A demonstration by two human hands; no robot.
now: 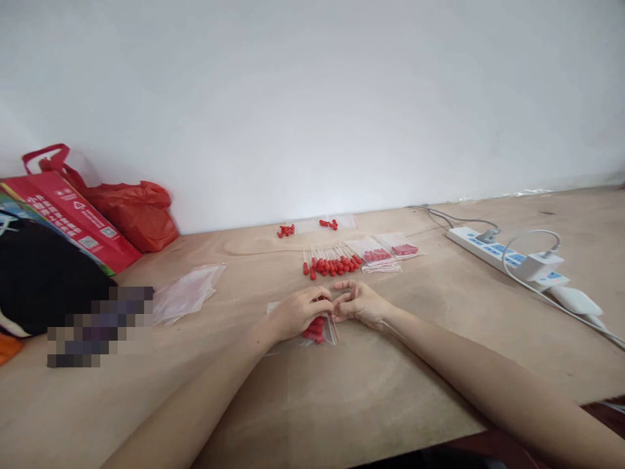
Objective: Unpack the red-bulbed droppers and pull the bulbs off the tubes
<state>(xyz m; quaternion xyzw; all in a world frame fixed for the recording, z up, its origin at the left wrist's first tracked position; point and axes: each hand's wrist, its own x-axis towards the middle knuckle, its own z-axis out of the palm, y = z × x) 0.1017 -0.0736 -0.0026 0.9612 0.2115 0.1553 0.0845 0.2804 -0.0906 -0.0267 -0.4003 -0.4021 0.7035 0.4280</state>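
My left hand point(297, 312) and my right hand point(359, 303) meet at the middle of the wooden table point(371, 391). Both pinch the top of a small clear zip bag point(319, 330) with several red-tipped pieces inside; the bag lies flat under my fingers. Just beyond my hands lies a row of loose red-tipped white sticks point(332, 262). To its right lie filled clear bags point(390, 251) with red pieces in them.
A few loose red pieces point(307, 227) lie near the white wall. Empty clear bags point(188, 293) lie at left, by a red plastic bag point(134, 212), a red box point(68, 218) and a black item. A white power strip point(508, 257) with cables sits at right.
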